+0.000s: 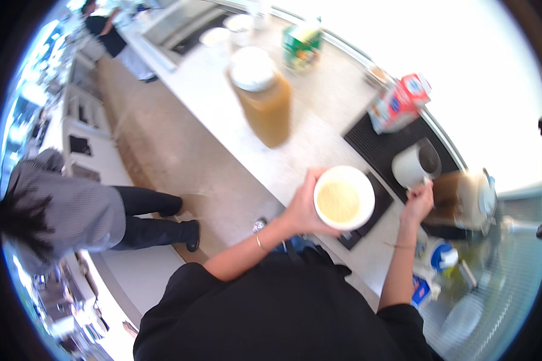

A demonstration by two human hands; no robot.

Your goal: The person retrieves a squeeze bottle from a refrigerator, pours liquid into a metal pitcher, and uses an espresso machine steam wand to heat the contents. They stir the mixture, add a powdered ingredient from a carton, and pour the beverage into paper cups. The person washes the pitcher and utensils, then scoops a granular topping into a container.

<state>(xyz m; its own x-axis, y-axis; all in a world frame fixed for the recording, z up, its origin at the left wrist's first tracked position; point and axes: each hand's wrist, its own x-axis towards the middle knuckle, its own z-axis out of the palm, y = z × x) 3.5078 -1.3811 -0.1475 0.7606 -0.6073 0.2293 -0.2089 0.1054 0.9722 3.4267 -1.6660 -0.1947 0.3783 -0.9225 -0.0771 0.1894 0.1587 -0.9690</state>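
Note:
My left hand is wrapped around the side of a white cup, held above the counter. Inside the cup shows a pale beige, foamy-looking drink. To the right, my right hand grips the handle of a light grey milk pitcher. The pitcher is tilted over a black ribbed mat, and its inside looks dark. Whether it touches the mat I cannot tell. Below the cup, a flat black object lies partly hidden on the counter.
A large lidded container of tan liquid stands on the counter. Beyond are a green package and a red-and-white carton. Another container of brown liquid is beside my right hand. One person stands behind at left, another farther off.

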